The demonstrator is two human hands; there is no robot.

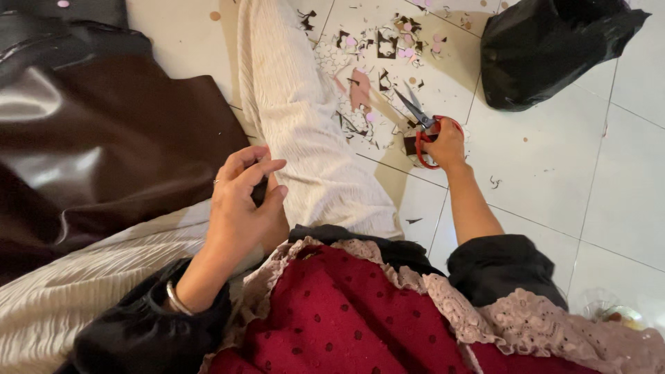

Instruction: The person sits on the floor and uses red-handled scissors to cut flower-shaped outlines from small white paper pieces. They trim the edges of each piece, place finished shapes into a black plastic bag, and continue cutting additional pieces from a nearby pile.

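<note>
My right hand (445, 144) reaches out over the white tiled floor and grips red-handled scissors (422, 119), whose blades point up and left toward a heap of cut scraps (377, 48). My left hand (242, 208) rests near my knee on the cream ribbed trouser leg (305, 131), fingers curled around a small dark piece that is mostly hidden. A ring is on one finger and a bangle on the wrist.
A large sheet of dark brown leather-like material (97, 138) lies at the left. A black plastic bag (554, 48) sits at the top right. Pink and dark offcuts litter the tiles. A clear glass object (609, 312) is at the lower right.
</note>
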